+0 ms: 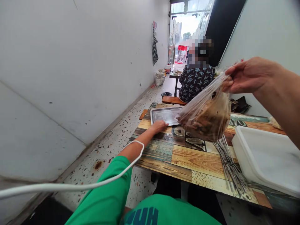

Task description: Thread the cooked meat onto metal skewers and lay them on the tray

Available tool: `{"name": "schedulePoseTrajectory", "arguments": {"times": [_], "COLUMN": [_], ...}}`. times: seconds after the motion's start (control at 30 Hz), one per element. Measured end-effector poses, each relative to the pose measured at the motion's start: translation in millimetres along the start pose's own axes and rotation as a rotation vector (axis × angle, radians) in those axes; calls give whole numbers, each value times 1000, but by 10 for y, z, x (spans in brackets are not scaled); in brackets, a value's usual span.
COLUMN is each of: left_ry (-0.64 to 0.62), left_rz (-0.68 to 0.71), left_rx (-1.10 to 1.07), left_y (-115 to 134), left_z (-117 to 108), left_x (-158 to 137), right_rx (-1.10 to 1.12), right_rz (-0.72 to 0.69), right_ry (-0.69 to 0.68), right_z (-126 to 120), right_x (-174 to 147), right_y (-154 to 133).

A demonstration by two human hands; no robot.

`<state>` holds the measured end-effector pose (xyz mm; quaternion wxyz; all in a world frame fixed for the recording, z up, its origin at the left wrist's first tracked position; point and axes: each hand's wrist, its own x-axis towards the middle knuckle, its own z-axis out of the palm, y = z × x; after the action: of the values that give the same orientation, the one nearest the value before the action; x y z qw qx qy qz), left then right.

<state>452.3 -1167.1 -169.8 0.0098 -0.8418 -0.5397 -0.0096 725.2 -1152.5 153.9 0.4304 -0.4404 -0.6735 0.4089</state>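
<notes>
My right hand (249, 75) is closed on the gathered top of a clear plastic bag (206, 115), holding it up above the table. Brown pieces of food, too blurred by the plastic to name, fill the bag's lower part. At the table's far left, a shallow metal tray (165, 115) lies flat, its right end partly behind the bag. My left hand (159, 125) grips the tray's near rim, fingers closed at the edge. Below the bag, a bundle of thin metal skewers (231, 168) lies loose on the table.
A deep white plastic tub (269, 156) stands on the right of the patchwork-patterned wooden table (194, 156). A white cable (93, 188) crosses over my left arm. Beyond the table, a person (197, 81) sits on a wooden bench (172, 100). A wall runs along the left.
</notes>
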Motion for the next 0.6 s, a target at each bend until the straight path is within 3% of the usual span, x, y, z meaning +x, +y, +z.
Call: {"name": "schedulePoseTrajectory", "arguments": {"times": [0.1, 0.2, 0.3, 0.37, 0.43, 0.5, 0.6], "left_ry": [-1, 49, 317, 548, 752, 905, 919], "left_rz": [-102, -272, -438, -470, -371, -180, 153], "left_rx": [-91, -157, -256, -346, -389, -362, -211], "left_y": [-25, 9, 126, 263, 448, 666, 974], "left_z": [-93, -243, -503, -769, -1089, -1410, -1753], "left_x": [161, 152, -21, -196, -385, -550, -686], "right_rx": [209, 309, 354, 376, 400, 437, 405], "right_rz": [248, 346, 420, 440, 429, 382, 210], "right_ry": [-137, -44, 39, 42, 15, -17, -119], "right_z": [11, 182, 412, 551, 668, 766, 870], "right_x": [-65, -193, -325, -399, -470, -552, -711], "right_y": [13, 45, 130, 208, 291, 372, 484]}}
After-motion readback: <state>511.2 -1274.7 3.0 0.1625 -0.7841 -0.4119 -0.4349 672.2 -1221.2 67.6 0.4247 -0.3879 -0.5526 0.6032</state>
